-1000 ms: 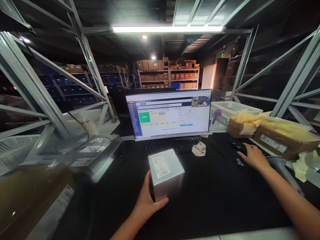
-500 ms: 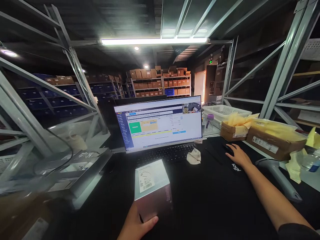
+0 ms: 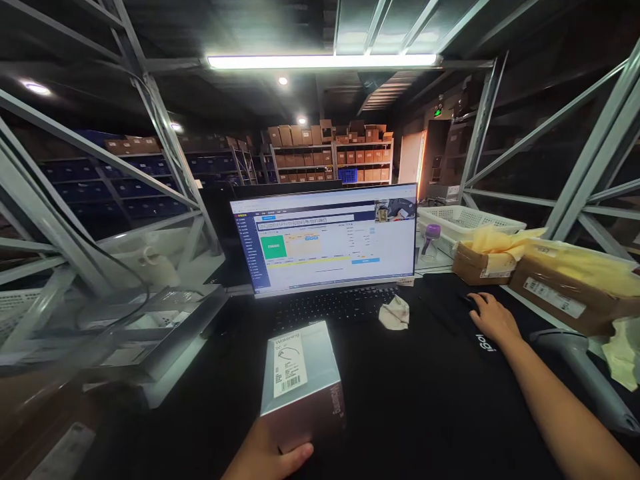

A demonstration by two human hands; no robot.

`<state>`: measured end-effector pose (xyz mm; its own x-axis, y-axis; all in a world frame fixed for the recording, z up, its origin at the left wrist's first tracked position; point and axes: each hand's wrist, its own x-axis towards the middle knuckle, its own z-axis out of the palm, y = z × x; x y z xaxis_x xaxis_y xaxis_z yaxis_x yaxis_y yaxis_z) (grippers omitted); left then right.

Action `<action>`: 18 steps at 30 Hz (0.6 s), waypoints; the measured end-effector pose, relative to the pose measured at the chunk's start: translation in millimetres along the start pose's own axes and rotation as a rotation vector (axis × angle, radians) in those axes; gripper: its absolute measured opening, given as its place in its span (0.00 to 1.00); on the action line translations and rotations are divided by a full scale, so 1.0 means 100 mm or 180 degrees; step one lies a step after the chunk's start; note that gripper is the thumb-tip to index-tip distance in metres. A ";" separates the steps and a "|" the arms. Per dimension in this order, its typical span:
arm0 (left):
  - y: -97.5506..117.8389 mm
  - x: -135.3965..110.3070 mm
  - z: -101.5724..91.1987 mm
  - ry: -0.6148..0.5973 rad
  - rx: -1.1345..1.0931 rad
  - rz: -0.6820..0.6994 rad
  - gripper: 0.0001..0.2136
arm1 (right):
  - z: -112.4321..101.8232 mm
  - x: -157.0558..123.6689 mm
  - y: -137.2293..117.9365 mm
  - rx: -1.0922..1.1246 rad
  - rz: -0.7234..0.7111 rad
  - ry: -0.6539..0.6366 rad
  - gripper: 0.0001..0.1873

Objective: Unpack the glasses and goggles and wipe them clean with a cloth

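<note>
A silvery box (image 3: 320, 360) with a white barcode label on its top face is held over the black desk mat (image 3: 400, 413). My left hand (image 3: 280, 450) grips it from the near side, thumb along the front face; the other fingers are hidden. At the right, my right hand (image 3: 495, 317) rests over a dark computer mouse (image 3: 469, 301), its fingers curved on it. Beyond the box stand a black keyboard (image 3: 320, 308) and a lit monitor (image 3: 330, 247). A crumpled white paper or cloth (image 3: 395, 313) lies by the keyboard's right end.
A grey barcode scanner (image 3: 585, 367) lies right of my right forearm. Cardboard boxes (image 3: 555, 300) with yellow packing, a purple-capped bottle (image 3: 431, 239) and a white basket (image 3: 465, 220) stand at the back right. A grey tray (image 3: 165, 340) with packets is at the left.
The whole view has shifted, with the scene sliding right and slightly up. The box is tilted a little more, its label clearer. Both hands keep their holds.
</note>
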<state>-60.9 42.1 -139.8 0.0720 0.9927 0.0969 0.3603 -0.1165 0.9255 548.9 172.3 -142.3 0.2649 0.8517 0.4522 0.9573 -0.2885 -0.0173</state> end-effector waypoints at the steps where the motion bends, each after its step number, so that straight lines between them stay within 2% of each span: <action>1: -0.03 0.01 -0.02 -0.0027 0.0056 -0.0001 0.25 | -0.01 0.00 0.00 -0.0017 0.0012 -0.0007 0.27; 7: -0.09 0.03 -0.09 -0.0205 0.0242 -0.0128 0.24 | -0.02 0.00 0.00 -0.0072 0.0085 -0.0050 0.27; 18: 0.14 -0.02 -0.09 -0.0283 0.0235 -0.0270 0.20 | -0.03 0.03 -0.01 0.0054 0.0191 -0.0116 0.27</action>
<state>-64.6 38.8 -124.0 0.1193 0.9927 -0.0165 0.4358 -0.0375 0.8993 548.1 173.7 -138.1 0.3257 0.8485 0.4171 0.9413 -0.3325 -0.0586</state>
